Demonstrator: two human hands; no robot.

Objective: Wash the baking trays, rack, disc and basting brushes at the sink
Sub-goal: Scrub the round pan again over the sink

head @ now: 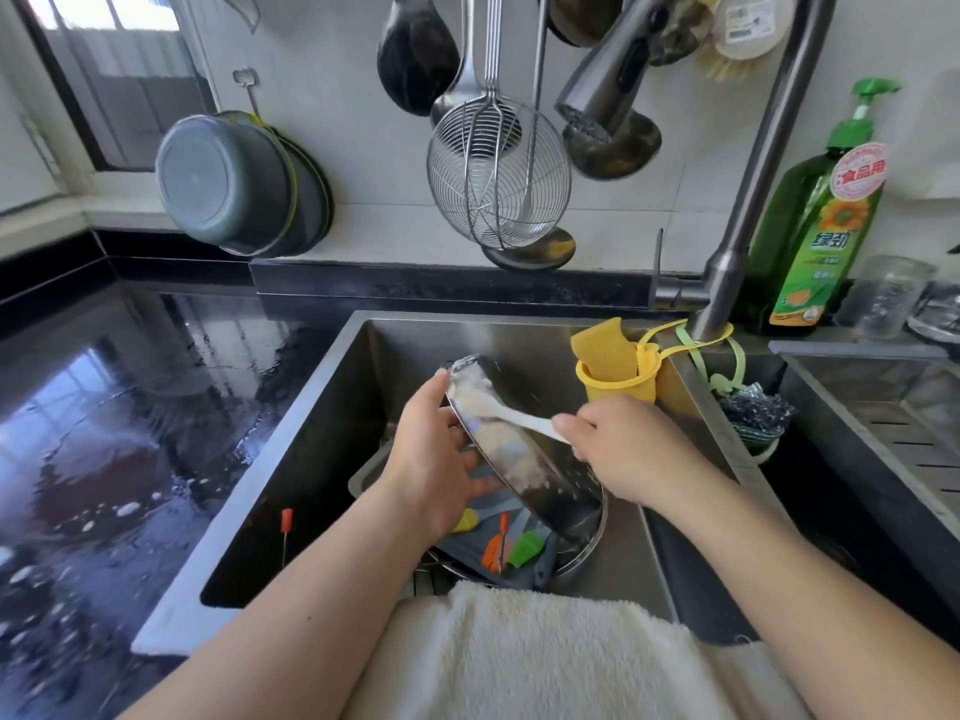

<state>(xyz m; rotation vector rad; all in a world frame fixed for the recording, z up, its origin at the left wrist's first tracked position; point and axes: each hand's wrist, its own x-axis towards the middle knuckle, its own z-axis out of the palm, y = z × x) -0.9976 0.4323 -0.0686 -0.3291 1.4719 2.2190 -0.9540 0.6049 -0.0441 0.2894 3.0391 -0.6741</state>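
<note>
Draped over the near sink edge, a cream fluffy towel [530, 652] fills the bottom of the view. Beyond it the stainless steel sink [332, 407] holds the washing-up, set into a wet black stone table [104, 407].

Tilted on edge above the basin is the round soapy metal disc [511, 449]. The left hand [434, 454] grips its left rim, fingers curled behind it. The right hand [618, 449] pinches the handle of a white brush [514, 420], whose head lies against the sudsy face.

Underneath sit a grey baking tray [498, 504] and a round metal tin [589, 548], with green, orange and yellow silicone basting brushes [524, 548] lying on the tray. Wire rack bars show at the near edge, mostly hidden.

A yellow sponge cup [618, 376] hangs at the faucet base; the spout [608, 85] shows no running water.

Risk: the disc is slick with foam and held at one rim only, so firm scrubbing could twist it free and drop it onto the pile below. Suds may also splash onto the towel.
</note>
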